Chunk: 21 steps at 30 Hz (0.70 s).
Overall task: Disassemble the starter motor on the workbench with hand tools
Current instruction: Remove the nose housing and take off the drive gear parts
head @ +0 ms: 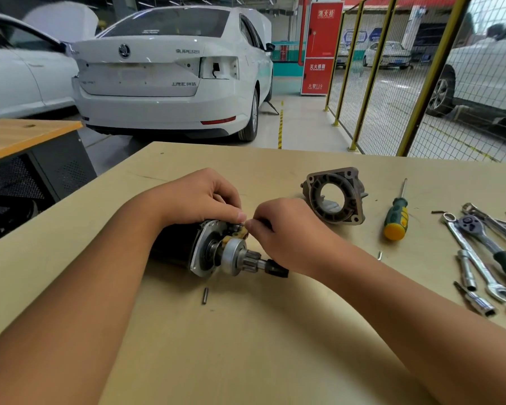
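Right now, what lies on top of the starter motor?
The left hand rests over the starter motor; the right hand pinches at its top edge. What they hold there is hidden by fingers.

Starter motor (208,252) lies on its side on the workbench (246,331), pinion end exposed. Left hand (197,197) grips its upper edge; right hand (284,229) pinches a small part there. Right of the motor: detached housing (335,197), then screwdriver (396,216), then ratchet and wrenches (485,252). Small pin (205,295) lies just in front of the motor.
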Each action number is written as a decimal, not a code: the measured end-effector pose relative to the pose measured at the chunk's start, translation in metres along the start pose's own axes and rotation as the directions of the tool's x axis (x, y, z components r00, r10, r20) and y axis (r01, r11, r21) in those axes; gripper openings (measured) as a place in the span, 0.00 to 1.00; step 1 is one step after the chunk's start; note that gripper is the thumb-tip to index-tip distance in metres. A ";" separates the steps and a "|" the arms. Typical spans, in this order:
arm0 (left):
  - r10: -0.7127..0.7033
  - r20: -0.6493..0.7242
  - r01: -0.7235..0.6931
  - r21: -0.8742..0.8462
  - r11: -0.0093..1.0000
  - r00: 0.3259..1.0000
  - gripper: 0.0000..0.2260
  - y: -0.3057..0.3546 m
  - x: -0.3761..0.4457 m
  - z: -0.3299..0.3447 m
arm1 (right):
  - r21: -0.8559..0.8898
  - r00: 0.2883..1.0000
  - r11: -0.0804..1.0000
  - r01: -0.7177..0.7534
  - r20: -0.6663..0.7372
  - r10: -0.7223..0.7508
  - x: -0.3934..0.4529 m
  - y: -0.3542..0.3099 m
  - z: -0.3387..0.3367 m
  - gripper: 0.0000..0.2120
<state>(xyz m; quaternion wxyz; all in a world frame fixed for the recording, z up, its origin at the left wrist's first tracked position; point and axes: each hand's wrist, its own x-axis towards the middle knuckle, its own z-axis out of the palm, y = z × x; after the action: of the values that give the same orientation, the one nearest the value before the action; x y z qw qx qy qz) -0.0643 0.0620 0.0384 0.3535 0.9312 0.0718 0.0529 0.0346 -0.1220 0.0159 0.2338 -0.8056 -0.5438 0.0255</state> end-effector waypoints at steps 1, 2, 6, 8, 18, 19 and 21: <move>0.005 0.000 -0.005 -0.005 1.000 1.000 0.13 0.000 0.000 0.000 | -0.034 1.000 0.999 0.008 -0.008 -0.008 0.000 -0.002 -0.001 0.16; 0.011 0.003 -0.011 -0.012 1.000 1.000 0.16 -0.001 -0.001 0.000 | -0.079 1.000 0.997 0.013 -0.025 -0.015 -0.001 -0.003 -0.001 0.15; 0.024 -0.004 -0.025 -0.018 1.000 1.000 0.34 0.000 -0.001 0.001 | -0.235 0.994 0.972 0.019 -0.098 -0.043 -0.004 -0.010 -0.002 0.10; 0.019 -0.013 -0.019 -0.006 1.000 1.000 0.43 0.002 -0.003 0.001 | -0.280 0.991 0.960 0.027 -0.119 -0.063 -0.005 -0.012 -0.003 0.07; -0.002 -0.077 0.010 0.101 0.995 0.997 0.30 0.012 -0.003 0.003 | -0.067 0.998 0.996 -0.051 -0.047 0.047 -0.003 -0.006 0.005 0.19; -0.002 -0.081 0.011 0.112 0.994 0.997 0.31 0.012 -0.002 0.003 | -0.079 0.999 0.996 -0.048 -0.018 0.047 -0.002 -0.007 0.005 0.20; 0.002 -0.084 0.010 0.139 0.990 0.996 0.32 0.013 -0.001 0.003 | -0.087 0.999 0.995 -0.047 0.009 0.048 0.000 -0.007 0.005 0.17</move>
<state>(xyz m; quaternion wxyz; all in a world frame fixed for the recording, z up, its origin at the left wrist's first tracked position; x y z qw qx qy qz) -0.0637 0.0497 0.0448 0.2845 0.9504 0.0921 0.0862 0.0267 -0.1183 0.0148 0.1949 -0.8275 -0.5264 0.0115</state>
